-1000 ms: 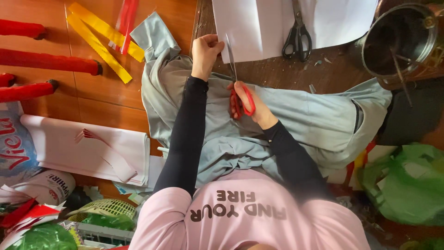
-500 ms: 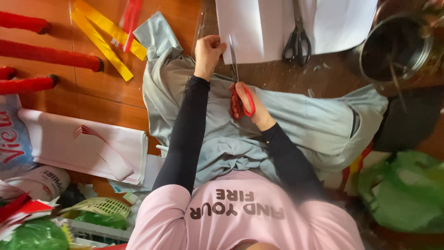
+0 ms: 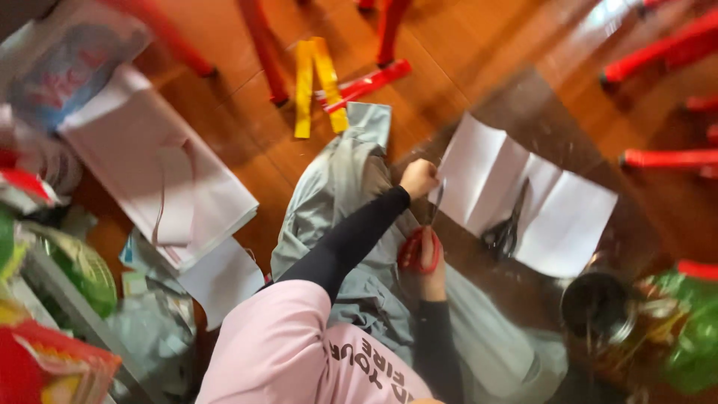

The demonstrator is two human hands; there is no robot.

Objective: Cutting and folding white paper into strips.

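Soft, light grey cloth (image 3: 336, 187), pinched taut by closed left hand (image 3: 417, 178) at twelve o'clock; right hand (image 3: 428, 258) closed round red scissors (image 3: 419, 247).

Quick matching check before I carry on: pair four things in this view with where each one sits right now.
Things:
1. red-handled scissors
2. dark scissors
3. yellow strips
4. dark round pot

Places:
A. lying on the folded white sheet
B. on the wooden floor past the grey fabric
C. in the right hand
D. by the green bag

Pairs: 1-C, 2-A, 3-B, 4-D. The left hand grips the fabric near the sheet's edge.
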